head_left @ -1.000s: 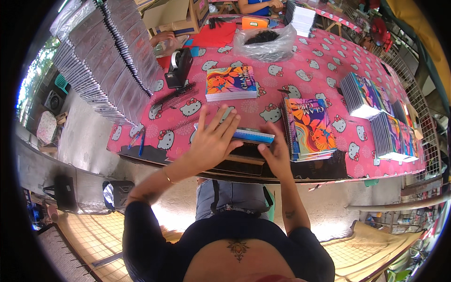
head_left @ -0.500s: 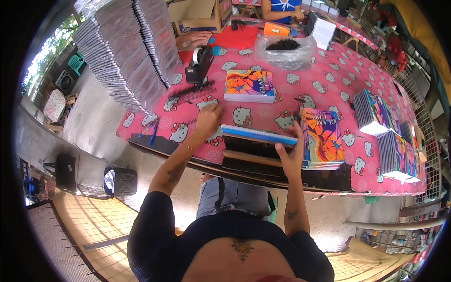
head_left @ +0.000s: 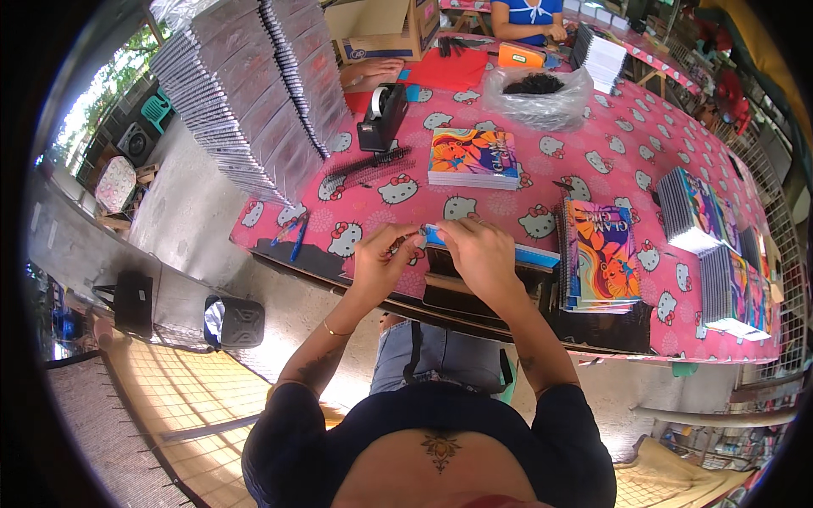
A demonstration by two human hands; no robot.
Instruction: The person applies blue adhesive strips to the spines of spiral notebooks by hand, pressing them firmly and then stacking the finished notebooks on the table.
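Upright at the table's near edge stands an unbound notebook (head_left: 535, 256) with a blue edge, against a dark stand (head_left: 461, 292). My right hand (head_left: 481, 258) is closed on the notebook's left end, fingers pinched over its top edge. Beside that same end, my left hand (head_left: 385, 261) is pinched shut around a thin dark piece that looks like a black binding coil; most of it is hidden by the fingers. The two hands' fingertips nearly meet. To the right lie spiral-bound notebooks (head_left: 601, 254) with colourful covers; a stack of similar pads (head_left: 472, 161) sits beyond my hands.
Loose black coils (head_left: 364, 169) and a tape dispenser (head_left: 383, 118) lie left of the pads. A tall notebook stack (head_left: 241, 102) rises far left, with pens (head_left: 296, 237) below it. A plastic bag (head_left: 542, 102) holds black coils. More notebook stacks (head_left: 728, 288) stand right. A co-worker (head_left: 529, 21) sits opposite.
My left hand has come from the tabletop to the notebook's left end. My right hand has slid from the notebook's right end to its left end.
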